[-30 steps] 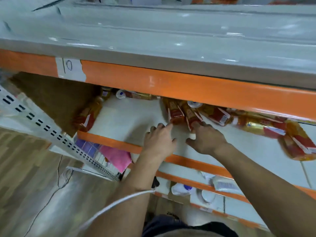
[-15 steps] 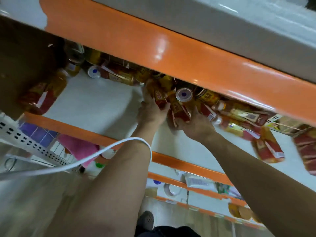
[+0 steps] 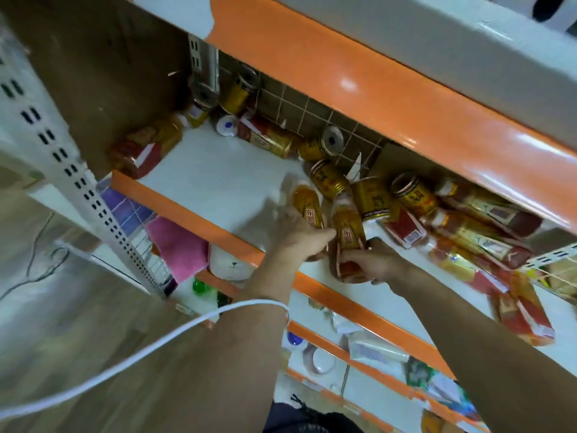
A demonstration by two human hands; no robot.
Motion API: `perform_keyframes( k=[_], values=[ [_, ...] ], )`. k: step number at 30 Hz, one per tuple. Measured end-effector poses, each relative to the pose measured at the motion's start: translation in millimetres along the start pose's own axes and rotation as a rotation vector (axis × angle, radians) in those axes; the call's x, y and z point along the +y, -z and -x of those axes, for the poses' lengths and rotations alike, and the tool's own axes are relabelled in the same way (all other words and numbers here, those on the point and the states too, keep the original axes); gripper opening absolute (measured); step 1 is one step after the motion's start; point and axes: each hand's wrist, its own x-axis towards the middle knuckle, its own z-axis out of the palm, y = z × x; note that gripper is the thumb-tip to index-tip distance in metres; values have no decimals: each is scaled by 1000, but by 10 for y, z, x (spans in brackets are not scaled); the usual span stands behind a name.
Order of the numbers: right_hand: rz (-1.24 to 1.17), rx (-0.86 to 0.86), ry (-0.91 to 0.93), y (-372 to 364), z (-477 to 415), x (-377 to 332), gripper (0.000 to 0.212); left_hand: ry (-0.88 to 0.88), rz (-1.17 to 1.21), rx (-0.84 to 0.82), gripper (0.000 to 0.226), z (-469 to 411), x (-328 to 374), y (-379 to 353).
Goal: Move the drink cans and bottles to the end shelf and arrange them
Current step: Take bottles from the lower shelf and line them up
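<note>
Head view: near the front middle of the white shelf board with an orange front lip [image 3: 218, 185], the left hand [image 3: 298, 237] is wrapped round an amber plastic bottle with a gold-and-red label [image 3: 307, 207]. The right hand [image 3: 373, 260] clasps a second such bottle [image 3: 348, 234] just beside it. Gold drink cans [image 3: 331, 179] lie tumbled toward the shelf's back. This looks like the pickup step. Next, both bottles probably need lifting clear of the pile, carrying to the shelf's end and standing upright.

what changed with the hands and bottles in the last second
Both hands took hold: the left hand now grips the left bottle, the right hand grips the right bottle, and both bottles have come forward toward the front edge of the shelf. The cans at the back and the pile of bottles on the right stayed put.
</note>
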Motion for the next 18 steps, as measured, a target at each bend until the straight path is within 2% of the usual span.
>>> perform_keyframes(
  k=[4,5,8,9,13,16,18],
  values=[
    [-295,8,-5,-131,-22,-13,50,-2,103,-28,103,37,-9,-12],
    [-314,24,0,-172,-9,-4,47,-3,91,-39,98,60,-13,19],
    [-381,56,27,-251,109,70,37,-53,76,-56,41,246,-7,240],
    [-418,61,23,-250,158,109,36,-62,98,-66,38,283,-43,291],
    [-620,68,67,-137,382,227,30,-52,268,-187,46,455,-191,444],
    [-796,77,105,-2,548,238,18,-97,375,-284,52,570,-211,597],
    [-852,85,134,56,653,243,33,-80,451,-343,65,621,-173,633]
  ],
)
